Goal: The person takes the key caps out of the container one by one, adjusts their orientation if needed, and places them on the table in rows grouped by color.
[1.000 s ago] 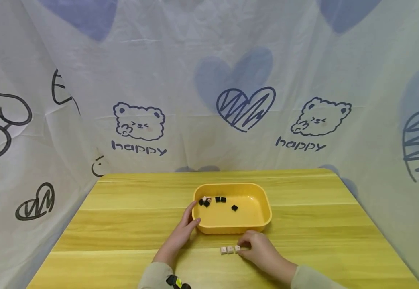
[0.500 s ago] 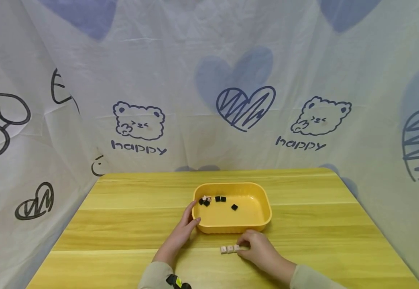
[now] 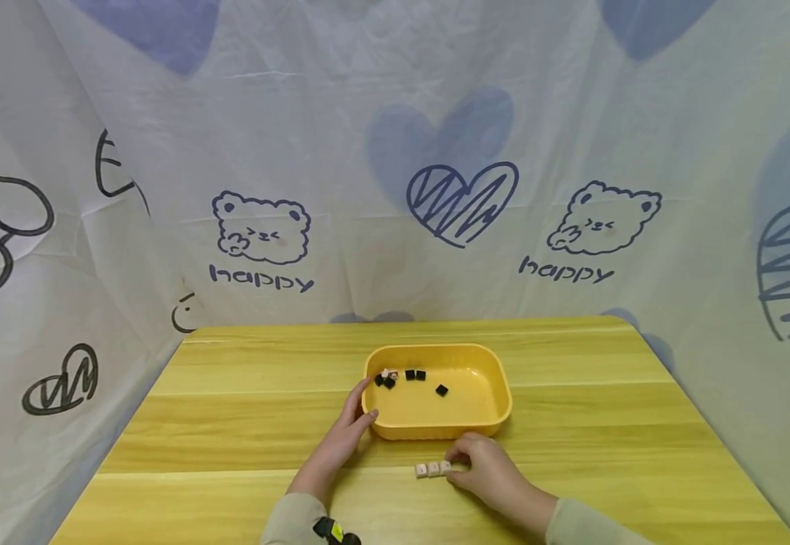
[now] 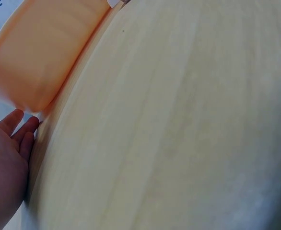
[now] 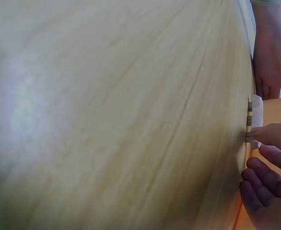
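Three white keycaps [image 3: 433, 470] with small dark marks stand in a row on the table in front of a yellow plastic tray [image 3: 436, 434]. My right hand [image 3: 493, 473] pinches the rightmost keycap [image 3: 446, 468] between thumb and index finger, its other fingers loosely bent. The right wrist view shows the row edge-on beside the fingertips. My left hand [image 3: 342, 439] rests against the tray's left wall, its thumb at the near left corner and fingers fairly straight. In the left wrist view, the fingers touch or nearly touch the tray's outer side [image 4: 40, 52].
Inside the tray lie several black keycaps [image 3: 442, 390] and a few pinkish-white ones [image 3: 388, 374], mostly towards the left. The wood-grain table [image 3: 231, 424] extends to both sides. A white printed cloth [image 3: 347, 250] hangs behind it and at the sides.
The rightmost keycap has slid slightly left with my right hand, closing the small gap to the middle one. My left hand and the tray have stayed put.
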A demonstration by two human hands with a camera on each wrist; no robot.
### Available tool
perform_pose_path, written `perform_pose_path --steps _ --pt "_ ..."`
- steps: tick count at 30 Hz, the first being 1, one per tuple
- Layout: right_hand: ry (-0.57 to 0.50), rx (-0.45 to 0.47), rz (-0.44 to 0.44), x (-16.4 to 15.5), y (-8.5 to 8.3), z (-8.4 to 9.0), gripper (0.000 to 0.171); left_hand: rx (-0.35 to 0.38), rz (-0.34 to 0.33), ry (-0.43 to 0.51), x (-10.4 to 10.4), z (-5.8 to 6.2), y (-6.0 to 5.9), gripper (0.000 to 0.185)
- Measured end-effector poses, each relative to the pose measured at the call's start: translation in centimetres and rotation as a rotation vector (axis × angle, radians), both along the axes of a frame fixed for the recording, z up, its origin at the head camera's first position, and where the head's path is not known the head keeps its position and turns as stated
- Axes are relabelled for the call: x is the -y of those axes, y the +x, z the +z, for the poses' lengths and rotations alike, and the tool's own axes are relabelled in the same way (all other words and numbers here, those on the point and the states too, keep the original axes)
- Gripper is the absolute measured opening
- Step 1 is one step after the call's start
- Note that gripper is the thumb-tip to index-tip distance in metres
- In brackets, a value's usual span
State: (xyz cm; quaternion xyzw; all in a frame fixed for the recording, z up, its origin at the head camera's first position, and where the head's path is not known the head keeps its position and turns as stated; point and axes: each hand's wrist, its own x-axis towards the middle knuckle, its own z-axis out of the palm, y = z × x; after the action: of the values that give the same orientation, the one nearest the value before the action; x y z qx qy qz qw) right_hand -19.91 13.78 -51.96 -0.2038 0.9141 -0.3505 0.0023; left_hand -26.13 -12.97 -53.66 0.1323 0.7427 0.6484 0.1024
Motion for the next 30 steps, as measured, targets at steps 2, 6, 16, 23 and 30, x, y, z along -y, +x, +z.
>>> perform_pose_path --steps 2,6,16,23,30 --pt "0.006 -0.014 -0.004 0.0 0.0 0.2 0.015 0.000 0.000 0.003 0.0 0.1 0.0 0.063" --pt "0.010 -0.037 -0.003 -0.1 0.2 1.0 0.015 -0.001 0.001 0.000 0.0 0.2 0.0 0.063" --pt "0.050 -0.218 0.026 0.5 -0.6 5.4 0.014 -0.008 -0.012 0.014 0.1 0.1 0.0 0.062" --pt "0.034 -0.180 -0.045 1.5 -2.5 8.0 0.014 -0.005 0.007 -0.017 0.1 0.3 0.0 0.062" --pt "0.047 -0.139 -0.031 3.0 -4.6 8.1 0.011 0.002 0.022 -0.037 0.0 0.2 0.2 0.061"
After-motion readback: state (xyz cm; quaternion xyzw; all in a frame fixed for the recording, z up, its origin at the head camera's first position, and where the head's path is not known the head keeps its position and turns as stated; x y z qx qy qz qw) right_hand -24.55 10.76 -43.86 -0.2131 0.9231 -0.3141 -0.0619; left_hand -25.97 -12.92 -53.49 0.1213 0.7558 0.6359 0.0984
